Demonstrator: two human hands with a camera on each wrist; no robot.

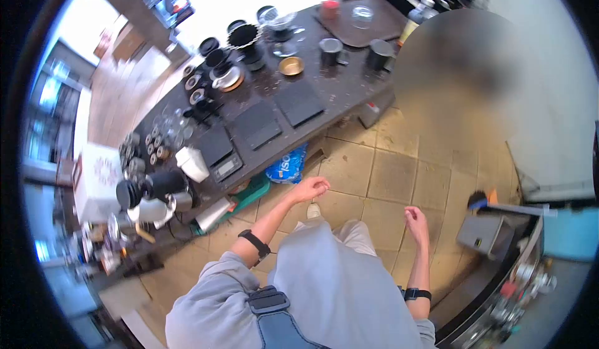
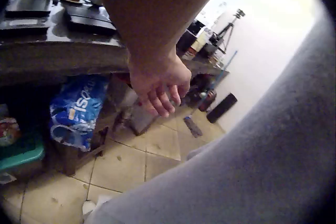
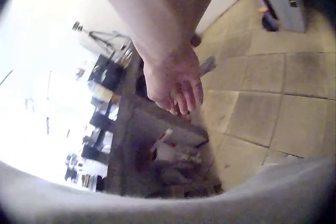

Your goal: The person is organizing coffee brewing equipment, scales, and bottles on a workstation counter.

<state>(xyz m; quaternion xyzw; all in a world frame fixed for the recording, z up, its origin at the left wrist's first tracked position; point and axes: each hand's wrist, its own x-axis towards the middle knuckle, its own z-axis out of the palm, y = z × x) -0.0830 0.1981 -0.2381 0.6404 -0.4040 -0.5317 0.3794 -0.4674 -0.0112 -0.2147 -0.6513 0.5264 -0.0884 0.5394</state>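
Observation:
My left hand [image 1: 309,190] hangs in front of the table's near edge, fingers loosely bent, holding nothing. In the left wrist view that hand [image 2: 160,82] is palm-side partly visible, near a blue plastic bag [image 2: 81,109] under the table. My right hand [image 1: 417,223] hangs over the tiled floor with relaxed fingers and nothing in it. The right wrist view shows the same hand [image 3: 176,82] with its fingers pointing down. Nearest the left hand on the dark table [image 1: 337,99] lie flat black scales or pads [image 1: 299,103] and a white cup-like container [image 1: 192,164].
Farther back on the table are a brass bowl [image 1: 291,66], dark mugs [image 1: 330,52], coffee drippers [image 1: 244,39] and a brown tray [image 1: 374,34]. A blurred patch covers the right side. A grey bin [image 1: 480,235] stands on the floor at right, near a cluttered counter [image 1: 518,299].

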